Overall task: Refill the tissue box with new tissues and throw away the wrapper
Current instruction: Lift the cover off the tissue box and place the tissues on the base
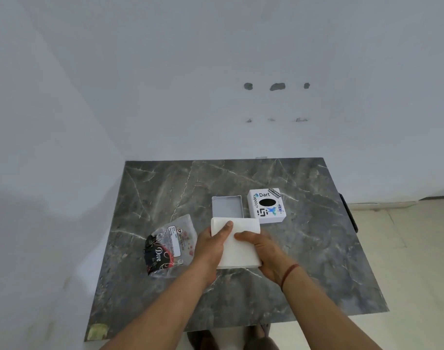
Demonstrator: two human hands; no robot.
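Head view:
Table (165, 188): dark grey marble top with pale veins, set into a corner of white walls; its far edge meets the wall; pale floor shows to the right.
Tissues (241, 246): a white stack held above the table's middle, between both hands; its far edge overlaps the near rim of the tray as seen from here (whether it touches the tray cannot be told).
Left hand (213, 246): closed on the stack's left side; thumb lying along the top face, pointing away from the person; the other fingers are hidden under the stack.
Right hand (261, 251): closed on the stack's right side; thumb on top pointing left, fingers curled round the near right edge; a red thread band sits on that wrist.
Tray (227, 207): the grey open base of the tissue box, lying flat just beyond the stack; nothing visible inside it.
Lid (266, 205): white cover with a black oval slot and stickers reading "Dart" and "code"; stands just right of the tray, apart from it.
Wrapper (170, 246): crumpled clear plastic with black and red print, lying on the table just left of the left hand; open and slack.
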